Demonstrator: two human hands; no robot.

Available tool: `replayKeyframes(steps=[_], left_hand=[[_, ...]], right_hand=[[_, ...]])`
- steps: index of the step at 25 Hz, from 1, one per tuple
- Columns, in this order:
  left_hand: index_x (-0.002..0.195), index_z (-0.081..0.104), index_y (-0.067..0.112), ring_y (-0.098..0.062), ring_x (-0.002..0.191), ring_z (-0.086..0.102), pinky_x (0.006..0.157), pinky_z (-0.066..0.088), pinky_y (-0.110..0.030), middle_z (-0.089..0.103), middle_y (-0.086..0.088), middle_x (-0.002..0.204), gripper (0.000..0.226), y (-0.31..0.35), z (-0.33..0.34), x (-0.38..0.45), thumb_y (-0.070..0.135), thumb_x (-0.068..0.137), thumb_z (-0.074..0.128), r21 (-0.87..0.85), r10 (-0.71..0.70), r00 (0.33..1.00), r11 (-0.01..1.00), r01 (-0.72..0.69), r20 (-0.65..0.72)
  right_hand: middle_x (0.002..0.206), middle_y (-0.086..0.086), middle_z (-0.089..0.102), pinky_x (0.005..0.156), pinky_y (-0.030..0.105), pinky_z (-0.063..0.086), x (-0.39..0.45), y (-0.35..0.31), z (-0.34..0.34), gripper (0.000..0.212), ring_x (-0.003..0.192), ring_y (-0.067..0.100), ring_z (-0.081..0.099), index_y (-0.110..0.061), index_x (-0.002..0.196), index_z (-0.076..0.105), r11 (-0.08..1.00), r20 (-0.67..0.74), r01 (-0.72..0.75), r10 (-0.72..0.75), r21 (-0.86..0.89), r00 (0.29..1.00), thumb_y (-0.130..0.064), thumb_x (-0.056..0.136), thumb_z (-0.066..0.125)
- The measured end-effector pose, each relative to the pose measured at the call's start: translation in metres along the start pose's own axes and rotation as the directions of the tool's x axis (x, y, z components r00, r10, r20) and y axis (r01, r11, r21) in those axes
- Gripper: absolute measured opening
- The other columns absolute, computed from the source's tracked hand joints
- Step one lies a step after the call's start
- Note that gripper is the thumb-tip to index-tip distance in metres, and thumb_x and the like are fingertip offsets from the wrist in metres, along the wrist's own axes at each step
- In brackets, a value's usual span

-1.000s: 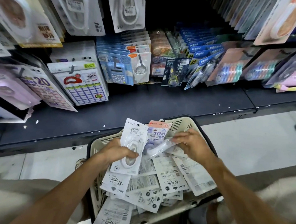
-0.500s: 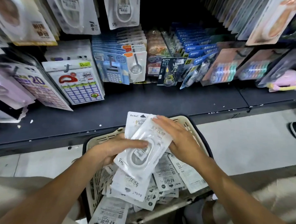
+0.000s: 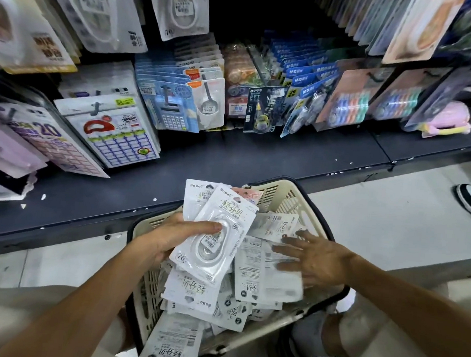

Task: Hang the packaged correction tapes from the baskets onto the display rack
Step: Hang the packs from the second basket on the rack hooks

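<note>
left hand (image 3: pixel 168 240) grips a stack of packs (image 3: pixel 215 232) ready to hang – right hand (image 3: pixel 314 261), fingers spread, digs the basket (image 3: pixel 290 197) at 3 o'clock.

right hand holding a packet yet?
No: the right hand lies flat with spread fingers on the loose packets in the basket, while the left hand holds the stack of packets.
</note>
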State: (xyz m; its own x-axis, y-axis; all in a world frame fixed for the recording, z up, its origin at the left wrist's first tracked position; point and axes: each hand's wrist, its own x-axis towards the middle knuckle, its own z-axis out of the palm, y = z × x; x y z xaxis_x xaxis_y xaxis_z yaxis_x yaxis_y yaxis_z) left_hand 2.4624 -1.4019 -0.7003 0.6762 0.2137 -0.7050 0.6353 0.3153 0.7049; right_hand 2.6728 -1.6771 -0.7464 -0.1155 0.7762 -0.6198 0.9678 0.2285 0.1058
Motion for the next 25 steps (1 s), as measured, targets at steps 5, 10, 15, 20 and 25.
replayKeyframes(steps=[5,10,15,20,25], left_hand=[[0.106,0.077,0.016,-0.026,0.084,0.079,0.070,0.062,-0.034,0.081,-0.007,0.094,0.058,0.012,-0.006,0.007,0.038,0.055,0.094,-0.035,0.068,0.982,0.997,-0.075,-0.176],[0.103,0.078,0.017,-0.028,0.089,0.078,0.088,0.060,-0.048,0.081,-0.007,0.095,0.066,0.040,-0.013,0.002,0.044,0.046,0.095,-0.035,0.168,0.953,0.983,-0.183,-0.250],[0.100,0.080,0.029,-0.031,0.097,0.076,0.090,0.059,-0.047,0.079,-0.011,0.106,0.064,0.064,0.008,-0.017,0.052,0.044,0.099,0.019,0.253,0.967,0.967,-0.254,0.022],[0.102,0.079,0.031,-0.028,0.100,0.076,0.091,0.059,-0.044,0.079,-0.008,0.109,0.055,0.065,0.016,-0.032,0.043,0.051,0.098,0.075,0.255,0.963,0.962,-0.262,0.088],[0.095,0.080,0.025,-0.029,0.088,0.078,0.082,0.062,-0.047,0.081,-0.007,0.097,0.057,0.098,0.020,-0.047,0.037,0.043,0.100,-0.151,0.409,0.853,0.868,-0.474,-0.325]], right_hand=[[0.081,-0.014,0.055,0.072,0.037,0.047,0.014,-0.003,-0.067,0.030,0.078,0.011,0.053,-0.015,0.081,0.071,0.608,-0.402,-0.003,0.529,0.794,0.748,-0.033,0.101,0.057],[0.074,-0.004,0.070,0.059,0.025,0.049,-0.030,0.045,-0.118,0.030,0.065,0.010,0.063,-0.016,0.078,0.074,-0.156,-0.167,0.265,0.463,0.952,0.871,-0.038,0.094,0.062],[0.058,-0.015,0.050,0.053,0.024,0.035,-0.015,0.042,-0.156,0.035,0.054,0.003,0.042,-0.028,0.062,0.066,0.121,-0.292,0.268,0.307,0.956,0.906,-0.028,0.097,0.066],[0.055,-0.017,0.054,0.060,0.021,0.031,-0.026,0.051,-0.193,0.028,0.059,0.004,0.045,-0.036,0.062,0.065,0.557,-0.323,0.044,0.414,0.829,0.851,-0.054,0.080,0.078],[0.133,-0.009,0.057,0.096,0.040,0.038,-0.029,0.043,-0.218,0.073,0.120,0.017,0.049,-0.035,0.132,0.050,0.379,-0.367,-0.148,0.925,0.914,0.101,-0.071,0.072,0.070]])
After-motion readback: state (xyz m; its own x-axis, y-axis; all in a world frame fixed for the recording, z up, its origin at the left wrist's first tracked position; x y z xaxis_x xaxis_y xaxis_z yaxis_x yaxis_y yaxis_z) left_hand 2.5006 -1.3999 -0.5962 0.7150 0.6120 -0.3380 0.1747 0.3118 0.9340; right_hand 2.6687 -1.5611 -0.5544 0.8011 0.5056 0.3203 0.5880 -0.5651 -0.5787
